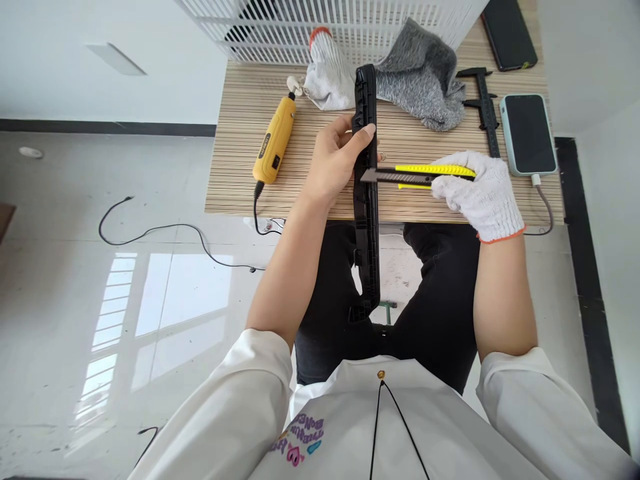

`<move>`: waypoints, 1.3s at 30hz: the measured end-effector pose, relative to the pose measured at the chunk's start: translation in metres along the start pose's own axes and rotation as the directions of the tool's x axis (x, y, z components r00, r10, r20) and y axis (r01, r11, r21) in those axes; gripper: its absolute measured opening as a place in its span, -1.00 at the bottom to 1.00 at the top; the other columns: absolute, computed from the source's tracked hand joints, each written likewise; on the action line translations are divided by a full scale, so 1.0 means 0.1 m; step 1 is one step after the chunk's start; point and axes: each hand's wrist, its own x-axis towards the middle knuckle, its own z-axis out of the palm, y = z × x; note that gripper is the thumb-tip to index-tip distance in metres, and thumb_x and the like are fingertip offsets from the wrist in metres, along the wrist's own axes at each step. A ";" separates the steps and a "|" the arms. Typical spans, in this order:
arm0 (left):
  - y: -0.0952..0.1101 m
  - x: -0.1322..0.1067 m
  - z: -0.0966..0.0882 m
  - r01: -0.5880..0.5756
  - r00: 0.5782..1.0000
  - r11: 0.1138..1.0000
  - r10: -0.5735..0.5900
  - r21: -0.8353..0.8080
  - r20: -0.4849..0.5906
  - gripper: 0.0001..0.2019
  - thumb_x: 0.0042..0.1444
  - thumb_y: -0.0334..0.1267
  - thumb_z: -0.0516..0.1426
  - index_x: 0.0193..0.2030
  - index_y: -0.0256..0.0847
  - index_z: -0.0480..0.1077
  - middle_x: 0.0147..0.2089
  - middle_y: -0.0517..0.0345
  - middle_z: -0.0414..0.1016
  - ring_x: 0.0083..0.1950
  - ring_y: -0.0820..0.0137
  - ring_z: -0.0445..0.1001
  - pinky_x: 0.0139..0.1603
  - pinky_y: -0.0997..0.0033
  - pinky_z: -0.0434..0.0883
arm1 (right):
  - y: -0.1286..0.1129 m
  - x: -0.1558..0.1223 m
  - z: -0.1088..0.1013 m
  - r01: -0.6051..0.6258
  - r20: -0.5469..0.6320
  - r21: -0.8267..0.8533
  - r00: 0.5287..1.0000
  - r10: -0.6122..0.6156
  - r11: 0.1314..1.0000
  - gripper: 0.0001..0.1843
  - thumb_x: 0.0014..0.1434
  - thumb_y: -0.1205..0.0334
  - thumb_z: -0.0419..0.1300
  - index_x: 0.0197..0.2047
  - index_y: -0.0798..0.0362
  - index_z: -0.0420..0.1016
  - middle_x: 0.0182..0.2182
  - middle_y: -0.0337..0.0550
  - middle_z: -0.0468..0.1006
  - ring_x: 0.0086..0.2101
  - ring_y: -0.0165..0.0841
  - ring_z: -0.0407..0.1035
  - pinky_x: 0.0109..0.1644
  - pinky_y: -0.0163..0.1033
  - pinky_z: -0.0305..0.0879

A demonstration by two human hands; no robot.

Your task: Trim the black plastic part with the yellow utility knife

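My bare left hand [336, 159] grips a long black plastic part [369, 233] by its upper portion, thumb on top. The part runs from above the table down past its front edge, over my lap. In a white knitted glove with an orange cuff, my right hand [483, 190] holds a yellow utility knife [420, 175]. Its blade is out and points left, its tip over the black part's middle, just below my left hand. Whether the blade touches the plastic I cannot tell.
On the table [235, 167] lie a yellow rotary tool [275, 140] with a cord, a white glove [330, 73], a grey cloth [423, 77], black calipers [485, 110], a phone on a cable [529, 133] and a black phone [509, 33]. Behind stands a white plastic basket [345, 33].
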 end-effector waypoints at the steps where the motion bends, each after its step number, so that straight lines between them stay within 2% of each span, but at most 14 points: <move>1: -0.02 0.01 0.00 -0.004 1.000 1.000 0.004 0.007 0.017 -0.58 0.19 0.26 0.21 -0.05 0.01 0.41 -0.29 0.13 0.55 0.11 0.09 0.59 -0.05 0.09 0.58 | 0.00 0.00 0.00 0.000 -0.022 0.020 1.000 0.000 1.000 -0.77 0.08 0.36 0.41 -0.15 0.07 0.63 -0.51 -0.24 0.55 -0.62 -0.54 0.20 -0.62 -0.33 0.12; 4: -0.05 0.02 -0.01 0.008 0.999 1.000 -0.009 0.015 0.046 -0.53 0.19 0.31 0.17 0.04 0.07 0.38 -0.33 0.18 0.56 0.18 0.09 0.52 0.07 -0.02 0.53 | 0.01 0.00 0.00 0.008 0.011 -0.026 1.000 -0.008 1.000 -0.75 0.05 0.37 0.43 -0.15 0.08 0.64 -0.51 -0.25 0.55 -0.62 -0.55 0.20 -0.60 -0.35 0.15; 6: -0.05 0.02 -0.01 0.020 0.999 1.000 -0.020 0.008 0.035 -0.50 0.14 0.35 0.19 0.04 0.09 0.39 -0.34 0.19 0.56 0.19 0.06 0.51 0.07 -0.04 0.52 | 0.00 0.00 0.01 0.008 0.032 -0.050 0.999 -0.007 0.999 -0.75 0.03 0.36 0.43 -0.16 0.08 0.66 -0.51 -0.24 0.56 -0.62 -0.55 0.22 -0.60 -0.36 0.16; 9: -0.05 0.02 -0.01 0.017 1.000 1.000 -0.017 0.003 0.017 -0.46 0.08 0.39 0.21 0.00 0.07 0.42 -0.34 0.15 0.55 0.17 0.03 0.53 0.04 -0.04 0.52 | 0.00 0.00 0.01 -0.018 -0.016 0.016 1.000 0.018 1.000 -0.76 0.05 0.33 0.41 -0.15 0.05 0.65 -0.52 -0.26 0.55 -0.63 -0.54 0.22 -0.63 -0.36 0.12; 13: -0.05 0.03 -0.01 0.001 0.999 1.000 -0.001 0.005 0.046 -0.47 0.11 0.39 0.19 0.02 0.09 0.41 -0.35 0.18 0.55 0.18 0.07 0.51 0.09 -0.05 0.50 | 0.02 0.01 0.01 0.009 0.028 -0.050 1.000 -0.007 0.999 -0.77 0.02 0.29 0.45 -0.19 -0.02 0.65 -0.51 -0.27 0.54 -0.61 -0.51 0.25 -0.61 -0.33 0.16; 15: -0.05 0.02 -0.01 -0.013 0.998 1.000 0.012 0.005 0.063 -0.50 0.13 0.37 0.18 0.04 0.11 0.40 -0.35 0.20 0.54 0.20 0.08 0.50 0.11 -0.06 0.48 | 0.04 0.01 0.00 0.013 0.009 -0.059 1.000 -0.012 0.998 -0.77 0.03 0.23 0.47 -0.19 -0.07 0.64 -0.51 -0.27 0.53 -0.61 -0.49 0.25 -0.62 -0.32 0.14; 18: -0.04 0.02 -0.01 -0.025 0.998 1.000 0.025 -0.001 0.050 -0.51 0.11 0.36 0.20 0.00 0.10 0.42 -0.33 0.17 0.54 0.16 0.07 0.54 0.05 -0.02 0.51 | 0.05 0.02 0.01 0.005 -0.019 -0.034 1.000 -0.006 0.999 -0.76 0.05 0.18 0.47 -0.19 -0.09 0.61 -0.51 -0.27 0.53 -0.62 -0.48 0.24 -0.64 -0.32 0.10; 22: -0.01 0.01 0.01 -0.016 1.000 1.000 0.016 -0.010 -0.006 -0.50 0.04 0.35 0.26 -0.10 0.03 0.43 -0.31 0.13 0.52 0.05 0.08 0.60 -0.08 0.08 0.56 | 0.02 0.01 0.01 -0.007 0.018 -0.023 1.000 0.008 1.000 -0.78 0.01 0.29 0.45 -0.22 -0.02 0.63 -0.51 -0.26 0.53 -0.62 -0.52 0.22 -0.62 -0.34 0.11; 26: -0.01 0.01 0.01 -0.001 1.000 1.000 0.001 -0.012 -0.005 -0.52 0.06 0.32 0.27 -0.08 0.04 0.42 -0.32 0.17 0.52 0.06 0.09 0.59 -0.02 0.04 0.54 | -0.01 0.00 0.02 -0.028 -0.038 0.032 0.999 0.029 0.999 -0.78 0.05 0.35 0.40 -0.18 0.03 0.63 -0.54 -0.26 0.53 -0.63 -0.53 0.20 -0.63 -0.34 0.07; 30: -0.02 0.01 0.00 0.009 1.000 1.000 -0.009 -0.005 0.010 -0.52 0.06 0.33 0.27 -0.05 0.08 0.42 -0.36 0.20 0.53 0.09 0.08 0.56 0.02 -0.01 0.54 | -0.01 0.00 0.02 0.004 0.020 -0.033 1.000 -0.004 0.999 -0.78 0.05 0.34 0.41 -0.18 0.04 0.66 -0.50 -0.25 0.56 -0.60 -0.53 0.23 -0.58 -0.33 0.15; 33: -0.01 0.01 0.00 0.010 1.000 1.000 -0.010 0.007 0.006 -0.51 0.07 0.33 0.26 -0.06 0.05 0.42 -0.34 0.17 0.53 0.04 0.09 0.60 -0.05 0.04 0.56 | 0.00 0.00 0.02 0.026 -0.017 -0.008 1.000 -0.026 1.000 -0.80 0.07 0.34 0.41 -0.18 0.03 0.64 -0.52 -0.26 0.55 -0.62 -0.54 0.19 -0.61 -0.32 0.11; 37: -0.01 0.01 0.00 0.000 1.000 1.000 0.000 0.000 -0.007 -0.54 0.11 0.31 0.26 -0.09 0.01 0.42 -0.34 0.16 0.53 0.01 0.13 0.61 -0.11 0.14 0.58 | 0.01 0.00 0.02 0.023 0.025 -0.028 0.999 -0.022 0.999 -0.78 0.08 0.32 0.42 -0.15 0.03 0.65 -0.47 -0.24 0.57 -0.59 -0.54 0.23 -0.58 -0.33 0.15; 39: -0.01 0.02 0.00 0.007 1.000 1.000 -0.007 -0.008 -0.016 -0.57 0.17 0.31 0.22 -0.12 0.01 0.42 -0.34 0.17 0.54 0.00 0.17 0.61 -0.12 0.18 0.58 | 0.02 0.00 0.01 0.027 0.008 -0.016 1.000 -0.026 1.000 -0.78 0.10 0.32 0.41 -0.14 0.03 0.64 -0.47 -0.25 0.57 -0.59 -0.55 0.22 -0.57 -0.33 0.15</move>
